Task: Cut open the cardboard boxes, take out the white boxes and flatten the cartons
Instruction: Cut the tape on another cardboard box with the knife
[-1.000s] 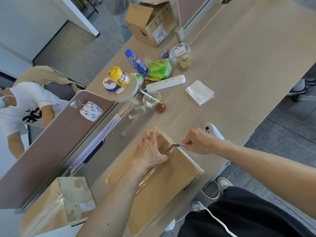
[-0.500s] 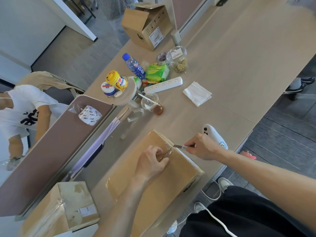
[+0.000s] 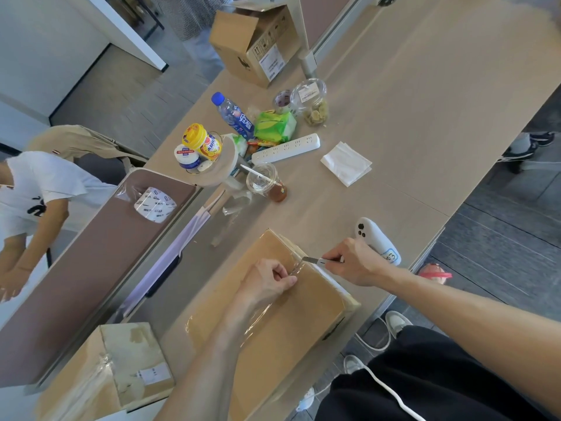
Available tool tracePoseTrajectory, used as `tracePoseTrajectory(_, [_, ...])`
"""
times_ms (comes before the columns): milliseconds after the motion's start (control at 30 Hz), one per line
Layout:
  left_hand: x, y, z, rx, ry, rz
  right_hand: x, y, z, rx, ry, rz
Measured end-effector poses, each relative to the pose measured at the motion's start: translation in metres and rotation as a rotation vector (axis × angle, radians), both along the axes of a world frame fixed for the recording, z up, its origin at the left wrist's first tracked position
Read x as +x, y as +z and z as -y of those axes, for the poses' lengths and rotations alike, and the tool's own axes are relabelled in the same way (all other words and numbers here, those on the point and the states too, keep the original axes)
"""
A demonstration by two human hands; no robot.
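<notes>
**Blade at the taped seam of the near carton**

The cardboard box (image 3: 273, 323) lies flat on the table (image 3: 425, 101) at its near edge, right in front of the person, its flaps closed and clear tape (image 3: 296, 266) running along the top seam; the left hand (image 3: 268, 281) rests on the box top with its fingers curled in and the fingertips at the tape, but whether they pinch the tape or only press beside it I cannot tell; the right hand (image 3: 353, 262) hovers over the far right corner of the box and grasps a slim knife (image 3: 315, 260) between thumb and fingers, the blade pointing left with its tip at the tape, just beside the left fingertips.

A white handheld device (image 3: 378, 241) lies on the table just behind the right hand; a second taped carton (image 3: 106, 372) sits at the lower left, apart from the first; an open carton (image 3: 258, 47) stands at the far end of the table.

Between the two lie a white power strip (image 3: 285, 148), a folded napkin (image 3: 346, 162), a clear plastic cup (image 3: 262, 179), a blue-capped bottle (image 3: 233, 115), a green packet (image 3: 274, 126) and a clear jar (image 3: 312, 101); a roll of printed tape (image 3: 154, 203) sits on the brown divider (image 3: 76, 268) at the left; beyond it stands a person in a white T-shirt (image 3: 30, 189).
</notes>
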State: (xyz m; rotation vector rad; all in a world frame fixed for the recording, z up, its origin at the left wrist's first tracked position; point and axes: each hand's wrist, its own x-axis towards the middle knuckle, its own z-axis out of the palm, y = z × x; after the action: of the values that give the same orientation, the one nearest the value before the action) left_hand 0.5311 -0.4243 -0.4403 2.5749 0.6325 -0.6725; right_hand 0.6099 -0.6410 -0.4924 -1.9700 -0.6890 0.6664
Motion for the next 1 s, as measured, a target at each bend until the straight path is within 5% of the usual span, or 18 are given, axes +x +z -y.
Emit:
tracePoseTrajectory(467, [0.004,-0.006,0.000,0.008,0.022,-0.020,-0.006,-0.016,-0.003,-0.024,-0.029,0.217])
tracePoseTrajectory(1000, [0.004,-0.009,0.000,0.019,0.018,-0.015,-0.021,-0.006,0.007,0.024,-0.055,0.200])
